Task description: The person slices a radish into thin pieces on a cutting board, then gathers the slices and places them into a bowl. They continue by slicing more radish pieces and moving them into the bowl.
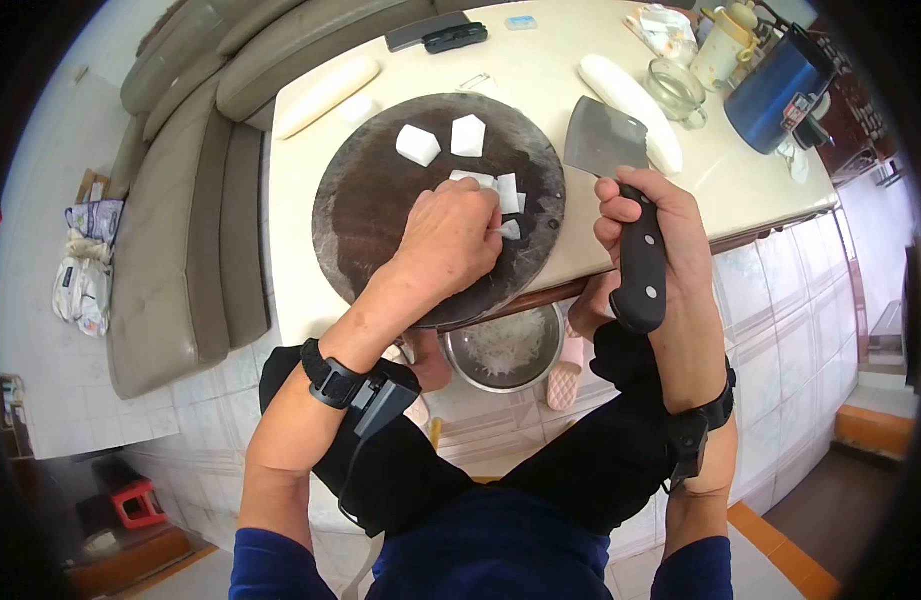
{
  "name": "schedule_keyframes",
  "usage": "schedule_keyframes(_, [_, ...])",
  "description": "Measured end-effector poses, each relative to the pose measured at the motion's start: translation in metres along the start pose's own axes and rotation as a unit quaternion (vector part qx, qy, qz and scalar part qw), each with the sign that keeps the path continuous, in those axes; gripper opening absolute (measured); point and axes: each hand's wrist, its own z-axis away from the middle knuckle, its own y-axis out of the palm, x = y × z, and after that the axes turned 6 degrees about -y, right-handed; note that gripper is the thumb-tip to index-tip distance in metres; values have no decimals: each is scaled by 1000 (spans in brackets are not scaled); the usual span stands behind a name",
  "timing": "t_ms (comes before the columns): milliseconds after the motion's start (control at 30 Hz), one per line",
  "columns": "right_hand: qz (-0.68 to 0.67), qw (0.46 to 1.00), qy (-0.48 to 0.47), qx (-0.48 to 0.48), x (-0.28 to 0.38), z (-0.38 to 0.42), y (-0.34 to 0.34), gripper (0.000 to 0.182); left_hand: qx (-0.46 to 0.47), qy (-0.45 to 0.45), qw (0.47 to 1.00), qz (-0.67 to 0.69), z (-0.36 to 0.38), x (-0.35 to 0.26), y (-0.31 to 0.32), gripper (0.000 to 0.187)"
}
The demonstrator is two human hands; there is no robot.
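My right hand (670,225) grips a cleaver by its black riveted handle (640,265). The cleaver's broad blade (602,138) is raised off to the right of the round dark chopping board (365,235), in front of a long white radish. Over the board, my left hand (458,235) is closed, its fingertips at small cut pieces of white radish (508,192); the fingers partly hide them. One small wedge of radish (509,231) pokes out beside the fingers. Farther back on the board lie two larger radish chunks (467,136).
Whole white radishes lie left (325,97) and right (635,112) of the board. Behind on the right are a glass cup (675,90), a thermos (725,45) and a blue kettle (780,90). Below the table edge, a metal bowl (460,372) holds white shreds. A sofa (175,240) stands left.
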Motion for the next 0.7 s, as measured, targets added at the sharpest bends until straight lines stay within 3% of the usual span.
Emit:
schedule_keyframes(67, [-1,1000,1,6,0,-2,-3,8,2,-2,1000,10,2,-2,-6,11])
schedule_keyframes(133, [-3,1000,2,11,0,-2,-3,8,42,-81,986,142,5,-3,-16,11])
schedule_keyframes(167, [-7,1000,5,3,1,-1,-2,7,42,-82,986,142,6,1,-17,11])
schedule_keyframes(233, [-11,1000,8,-5,2,-1,-3,7,38,-91,955,280,9,14,-19,11])
schedule_keyframes(267, [-8,1000,4,-1,3,-1,-4,7,38,-92,955,279,10,18,-22,11])
schedule_keyframes(333, [-8,1000,1,4,4,-2,-6,7,92,-109,907,397,13,27,-29,13])
schedule_keyframes(400, [-11,1000,12,19,4,-1,-6,7,98,-111,913,379,17,36,-35,16])
schedule_keyframes(467, [-13,1000,15,23,3,-1,-5,8,172,-133,911,351,20,39,-41,12])
schedule_keyframes(700, [3,999,30,29,-3,-2,-3,9,169,-83,951,245,22,41,-39,8])
